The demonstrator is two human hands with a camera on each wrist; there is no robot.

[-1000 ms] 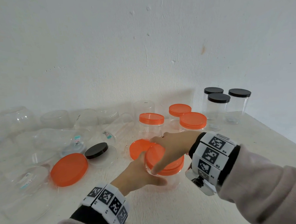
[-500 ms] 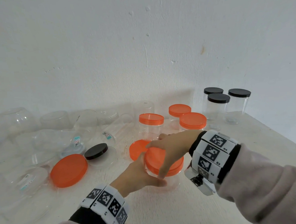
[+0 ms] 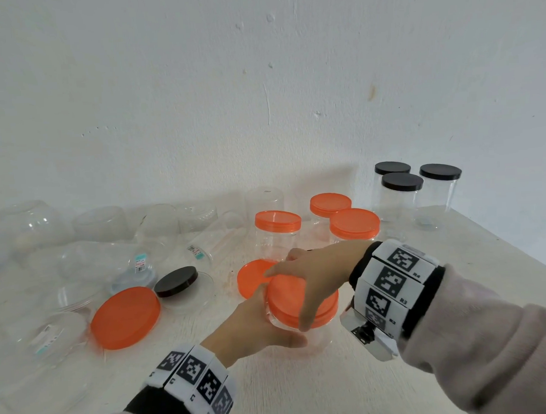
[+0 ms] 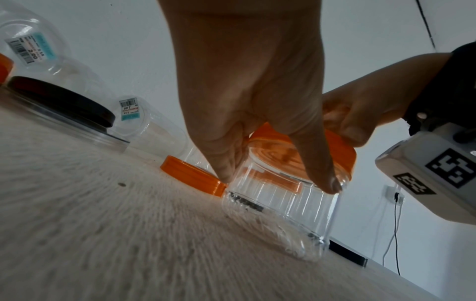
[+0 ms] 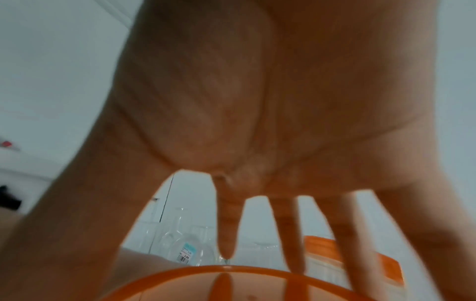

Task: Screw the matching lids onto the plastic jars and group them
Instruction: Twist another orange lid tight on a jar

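A clear plastic jar (image 3: 321, 335) stands on the white table (image 3: 354, 392) in front of me. My left hand (image 3: 256, 328) grips its body from the left, thumb across the near side. An orange lid (image 3: 289, 297) sits on the jar's mouth. My right hand (image 3: 313, 274) reaches over from the right, its spread fingers curled down round the lid's rim. In the left wrist view my left hand (image 4: 252, 101) wraps the ribbed jar (image 4: 283, 207) below the orange lid (image 4: 342, 154). The right wrist view is blurred: my palm (image 5: 257, 101) above the orange lid (image 5: 231, 285).
A loose orange lid (image 3: 253, 277) lies just behind the jar. A larger orange lid (image 3: 125, 316) and a black lid (image 3: 176, 281) lie to the left among several lidless clear jars (image 3: 109, 253). Orange-lidded jars (image 3: 277, 225) and black-lidded jars (image 3: 403, 184) stand at the back right. The table edge (image 3: 521, 257) runs along the right.
My right hand has twisted a little on the orange lid, its fingers sliding further round the near rim. The left hand and the jar have stayed in place.
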